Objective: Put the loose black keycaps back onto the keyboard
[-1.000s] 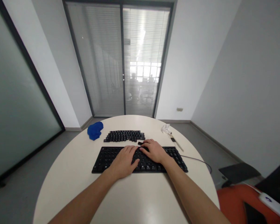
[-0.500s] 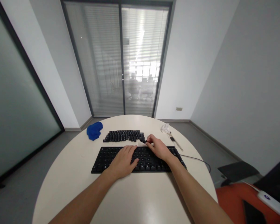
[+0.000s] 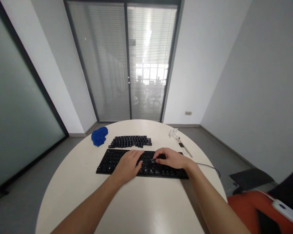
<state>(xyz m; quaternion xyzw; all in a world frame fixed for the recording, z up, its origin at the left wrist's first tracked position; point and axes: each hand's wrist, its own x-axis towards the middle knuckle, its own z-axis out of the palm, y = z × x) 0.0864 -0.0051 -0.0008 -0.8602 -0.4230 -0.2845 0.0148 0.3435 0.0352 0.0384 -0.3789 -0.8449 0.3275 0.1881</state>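
A black keyboard point(image 3: 106, 164) lies across the round table, with many of its key positions bare and some keycaps along its near rows. My left hand point(image 3: 128, 165) rests on its middle, fingers stretched out and thumb apart, holding nothing. Just right of it, my right hand point(image 3: 170, 158) pinches a wide black keycap point(image 3: 153, 161) between thumb and fingers, low over the keyboard. Whether the keycap touches the board I cannot tell. Beyond the keyboard, loose black keycaps point(image 3: 130, 141) stand in close rows on the tabletop.
A blue cloth point(image 3: 99, 136) lies at the far left of the white table point(image 3: 70, 191). Crumpled white tissue point(image 3: 173, 133) and a slim brush-like stick point(image 3: 185, 148) lie at the far right. A cable point(image 3: 207, 165) runs off the right edge, near an orange chair seat point(image 3: 244, 208).
My right hand has brought the keycap from beside the loose rows back toward me, over the keyboard. The keyboard has shifted slightly away from me. My left hand stays on it.
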